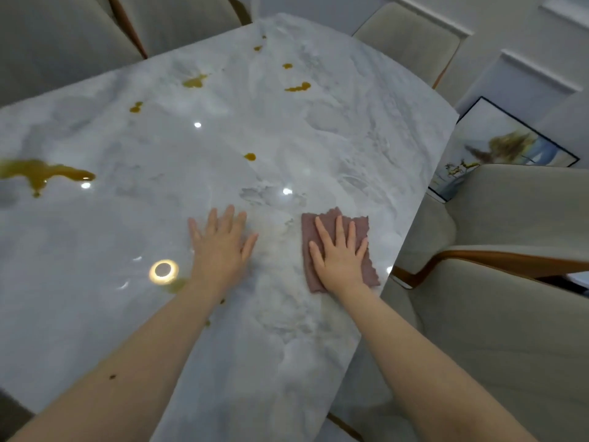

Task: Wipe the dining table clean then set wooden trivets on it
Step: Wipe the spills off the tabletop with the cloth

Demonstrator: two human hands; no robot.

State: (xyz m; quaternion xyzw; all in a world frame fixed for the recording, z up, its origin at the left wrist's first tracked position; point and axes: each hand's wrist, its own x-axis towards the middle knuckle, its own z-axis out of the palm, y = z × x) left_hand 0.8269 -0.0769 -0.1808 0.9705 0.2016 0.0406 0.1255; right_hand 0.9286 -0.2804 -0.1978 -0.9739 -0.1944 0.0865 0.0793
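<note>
The glossy white marble dining table [197, 362] fills most of the head view. A folded dusty-pink cloth [358, 223] lies near its right edge. My right hand [339, 253] presses flat on the cloth with straight, spread fingers. To the left of it, my left hand [221, 242] rests flat on the bare marble, fingers spread. Several yellow-brown spills mark the table: a large one [41, 175] at the left edge, a small drop [250, 156] in the middle, and more [195, 81] toward the far side. No wooden trivets are in view.
Beige upholstered chairs with wooden trim stand around the table: one at the right [510, 282], others at the far side [79, 30] and far right [411, 36]. A framed picture [500, 148] leans against the wall on the floor at the right.
</note>
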